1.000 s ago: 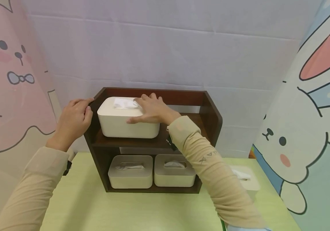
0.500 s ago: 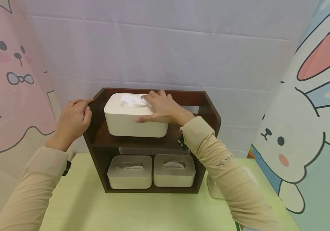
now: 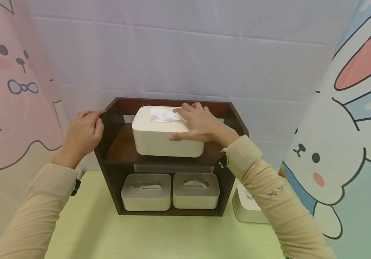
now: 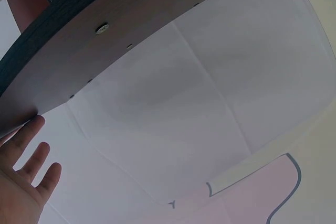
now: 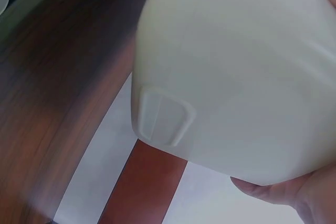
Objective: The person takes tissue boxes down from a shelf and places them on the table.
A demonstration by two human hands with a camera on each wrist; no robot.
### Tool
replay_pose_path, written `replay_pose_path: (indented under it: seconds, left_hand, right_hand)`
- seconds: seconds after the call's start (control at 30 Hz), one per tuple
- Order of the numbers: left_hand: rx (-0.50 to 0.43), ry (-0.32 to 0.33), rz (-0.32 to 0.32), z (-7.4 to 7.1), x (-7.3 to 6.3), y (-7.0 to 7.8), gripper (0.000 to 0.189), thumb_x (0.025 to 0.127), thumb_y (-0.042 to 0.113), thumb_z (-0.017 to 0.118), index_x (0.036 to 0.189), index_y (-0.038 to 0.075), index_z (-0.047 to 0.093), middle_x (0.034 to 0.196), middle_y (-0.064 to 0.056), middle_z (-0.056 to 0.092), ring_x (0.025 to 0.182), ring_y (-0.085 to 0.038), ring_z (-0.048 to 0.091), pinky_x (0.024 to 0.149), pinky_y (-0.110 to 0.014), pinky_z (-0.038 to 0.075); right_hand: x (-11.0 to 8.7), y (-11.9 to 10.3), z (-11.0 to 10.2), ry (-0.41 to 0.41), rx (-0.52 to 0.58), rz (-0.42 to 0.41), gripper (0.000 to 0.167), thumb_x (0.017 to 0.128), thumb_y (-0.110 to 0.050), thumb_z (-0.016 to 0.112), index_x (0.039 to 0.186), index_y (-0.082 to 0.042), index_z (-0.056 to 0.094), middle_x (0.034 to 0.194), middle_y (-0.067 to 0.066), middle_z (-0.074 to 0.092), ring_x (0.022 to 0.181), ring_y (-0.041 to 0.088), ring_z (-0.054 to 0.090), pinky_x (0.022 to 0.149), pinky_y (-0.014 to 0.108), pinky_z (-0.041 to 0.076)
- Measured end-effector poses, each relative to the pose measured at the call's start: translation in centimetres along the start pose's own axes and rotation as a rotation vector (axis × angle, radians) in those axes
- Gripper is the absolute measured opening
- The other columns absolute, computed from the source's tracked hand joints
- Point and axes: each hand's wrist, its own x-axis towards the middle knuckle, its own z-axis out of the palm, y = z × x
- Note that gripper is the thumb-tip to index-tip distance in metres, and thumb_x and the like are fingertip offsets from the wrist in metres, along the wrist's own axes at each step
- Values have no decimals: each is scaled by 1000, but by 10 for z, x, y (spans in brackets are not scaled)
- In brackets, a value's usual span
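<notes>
On the upper level of a dark brown wooden shelf [image 3: 117, 147], my right hand [image 3: 201, 126] grips a white tissue box [image 3: 159, 142]. The fingers lie over its lid beside the protruding tissue [image 3: 164, 115], and the thumb presses the front wall. The right wrist view shows the box's smooth end with a molded tab, close up, with the hand [image 5: 320, 192] at its lower right. My left hand [image 3: 83, 133] touches the shelf's left side panel near its upper front edge. In the left wrist view the fingers [image 4: 32, 161] are stretched, one fingertip right at the panel.
Two tissue boxes, left [image 3: 146, 199] and right [image 3: 196, 198], sit side by side on the lower level. Another tissue box [image 3: 247, 208] stands on the green table [image 3: 159, 237] right of the shelf, partly behind my right sleeve. Fabric sheets surround the table, with cartoon animals at the sides.
The held tissue box has moved right along the upper level with my right hand, from near the left panel to about the middle. My left hand has stayed at the panel.
</notes>
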Motion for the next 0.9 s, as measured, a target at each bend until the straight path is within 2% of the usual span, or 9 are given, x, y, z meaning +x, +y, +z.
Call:
replay_pose_path:
  seconds: [0.47, 0.63, 0.77, 0.9]
  left_hand:
    - [-1, 19, 14, 2, 3, 1, 39, 93, 15, 33, 122, 0, 55, 118, -21, 58, 110, -41, 45, 94, -56, 34]
    - [4, 25, 11, 2, 3, 0, 39, 93, 15, 33, 121, -1, 55, 117, -21, 59, 110, -40, 46, 94, -55, 34]
    - [7, 21, 12, 1, 2, 1, 39, 93, 15, 33, 121, -1, 55, 117, -22, 59, 109, -40, 45, 93, -56, 35]
    - [4, 22, 13, 0, 2, 1, 39, 93, 15, 33, 121, -2, 55, 117, -22, 59, 109, -41, 45, 94, -55, 34]
  right_hand:
    - [-41, 13, -2, 78, -30, -47, 87, 71, -70, 53, 139, -19, 36, 123, -1, 42, 111, 27, 39, 82, 38, 35]
    - [-57, 13, 1, 99, -15, -74, 85, 72, -69, 54, 138, -18, 38, 126, -1, 40, 118, 29, 37, 89, 44, 35]
    - [-73, 11, 2, 101, 1, -84, 85, 72, -67, 56, 138, -17, 37, 135, 4, 36, 125, 32, 33, 95, 49, 32]
    - [-89, 9, 2, 121, 2, -109, 86, 72, -66, 57, 139, -16, 37, 138, 6, 35, 127, 33, 32, 95, 52, 33]
